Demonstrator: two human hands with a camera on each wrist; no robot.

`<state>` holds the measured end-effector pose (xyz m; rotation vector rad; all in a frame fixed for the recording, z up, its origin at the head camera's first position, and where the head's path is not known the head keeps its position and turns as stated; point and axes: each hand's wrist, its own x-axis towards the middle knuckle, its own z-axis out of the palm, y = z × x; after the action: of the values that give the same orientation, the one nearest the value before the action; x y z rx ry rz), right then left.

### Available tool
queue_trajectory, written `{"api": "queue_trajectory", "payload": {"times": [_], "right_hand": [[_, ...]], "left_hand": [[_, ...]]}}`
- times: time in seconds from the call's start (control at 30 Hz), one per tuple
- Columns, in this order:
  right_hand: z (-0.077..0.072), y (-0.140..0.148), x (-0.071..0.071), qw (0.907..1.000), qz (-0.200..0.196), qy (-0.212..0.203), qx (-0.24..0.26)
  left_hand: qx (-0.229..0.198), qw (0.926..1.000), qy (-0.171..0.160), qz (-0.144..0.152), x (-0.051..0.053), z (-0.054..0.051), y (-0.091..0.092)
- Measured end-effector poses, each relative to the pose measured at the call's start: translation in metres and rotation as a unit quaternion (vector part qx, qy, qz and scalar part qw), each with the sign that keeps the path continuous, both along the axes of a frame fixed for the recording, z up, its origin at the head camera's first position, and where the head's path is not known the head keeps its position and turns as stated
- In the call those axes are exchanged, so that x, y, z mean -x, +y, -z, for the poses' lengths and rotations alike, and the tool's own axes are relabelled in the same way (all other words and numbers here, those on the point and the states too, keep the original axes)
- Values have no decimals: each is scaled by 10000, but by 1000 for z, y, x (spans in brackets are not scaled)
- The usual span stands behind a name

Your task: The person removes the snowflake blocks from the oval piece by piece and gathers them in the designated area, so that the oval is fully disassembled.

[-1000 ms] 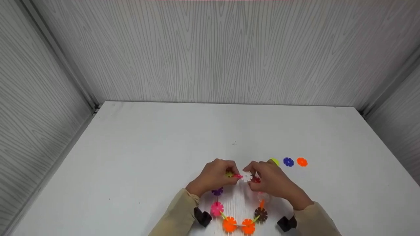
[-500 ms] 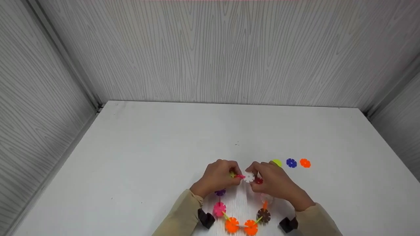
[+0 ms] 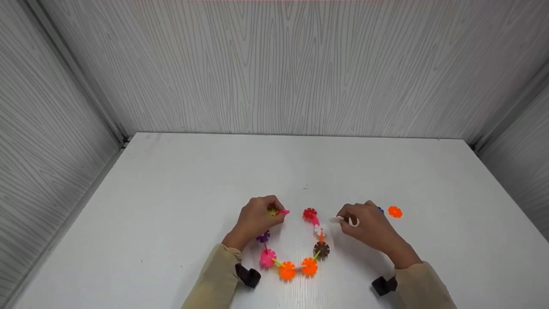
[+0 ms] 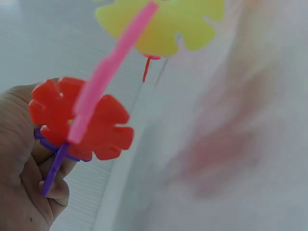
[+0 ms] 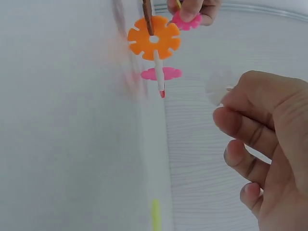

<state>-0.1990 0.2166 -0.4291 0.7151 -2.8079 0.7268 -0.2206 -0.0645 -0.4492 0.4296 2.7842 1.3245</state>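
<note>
A chain of slotted, flower-shaped plastic discs curves over the white table. My left hand (image 3: pixel 257 218) pinches its left end, where a yellow-green disc (image 3: pixel 272 212) and a pink disc (image 3: pixel 285 212) show at the fingertips. A purple disc (image 3: pixel 263 236) comes just below that hand. At the chain's other end sits a red disc (image 3: pixel 309 214), apart from both hands. My right hand (image 3: pixel 369 224) pinches a single white disc (image 3: pixel 335 219) between thumb and forefinger; in the right wrist view this white disc (image 5: pixel 218 87) looks pale and blurred, with the other fingers loosely curled.
An orange disc (image 3: pixel 395 212) lies beyond my right hand, with a blue disc (image 3: pixel 381 209) partly hidden behind it. Two orange discs (image 3: pixel 287 271) mark the chain's near side. Grey wood-grain panels (image 3: pixel 274 68) wall the table's back and sides.
My hands have moved apart, the left one leftward and the right one rightward. The white disc has come away from the pink disc and goes with my right hand. The chain's red end is let go.
</note>
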Motion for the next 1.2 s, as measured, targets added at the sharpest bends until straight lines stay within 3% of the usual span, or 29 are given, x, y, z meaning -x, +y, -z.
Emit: {"api": "queue_trajectory", "payload": {"times": [0.17,0.3,0.5,0.73,1.2], "right_hand": [[2,7,5,9955,149,-688,628],[2,12,5,9902,223,-1120,800],[-2,16,6,9876,226,-1289,864],[-2,27,10,9871,72,-1330,885],[-3,63,19,9720,401,-2241,585]], "left_hand": [[19,9989,-196,420,-1,0,3],[83,9985,-251,482,-3,2,5],[-2,9981,-152,595,0,3,2],[-141,9961,-345,806,0,5,2],[-302,9905,-587,1203,0,5,0]]}}
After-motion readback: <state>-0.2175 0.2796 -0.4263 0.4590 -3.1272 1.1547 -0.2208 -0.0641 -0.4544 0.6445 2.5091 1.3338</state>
